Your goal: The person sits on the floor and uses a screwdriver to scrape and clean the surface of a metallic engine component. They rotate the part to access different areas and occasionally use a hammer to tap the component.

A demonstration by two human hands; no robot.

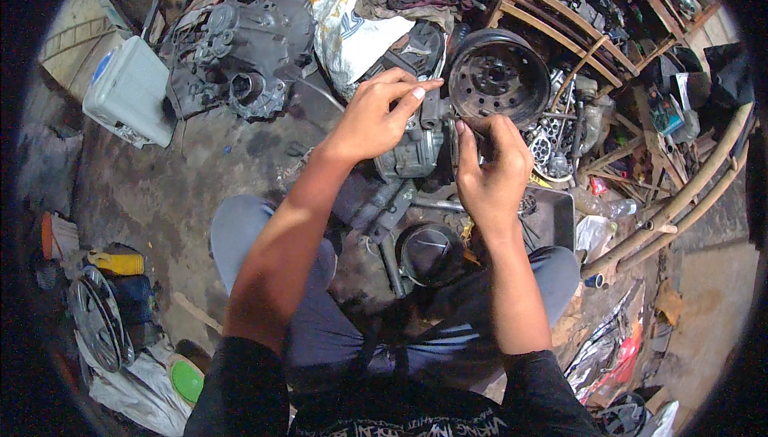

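Note:
My left hand [378,117] hovers above a grey metal engine or gearbox part [414,154] on the floor between my legs. Its index finger points right, with the thumb tip pressed close beneath it; anything pinched there is too small to make out. To the right, my right hand [498,166] has curled fingers and a raised thumb, just in front of a black steel wheel rim [500,77] with a ring of holes. A dark edge shows beside that thumb, but I cannot tell whether it is held. Below the hands lies a round dark pan [432,253].
A large gearbox casing [252,45] stands at the far left beside a grey plastic container [130,89]. A white sack [344,25] is behind my hands. Wooden racks [560,13], a rectangular metal tray [554,213] and bamboo poles [680,197] fill the right. Spoked wheels [100,321] lie lower left.

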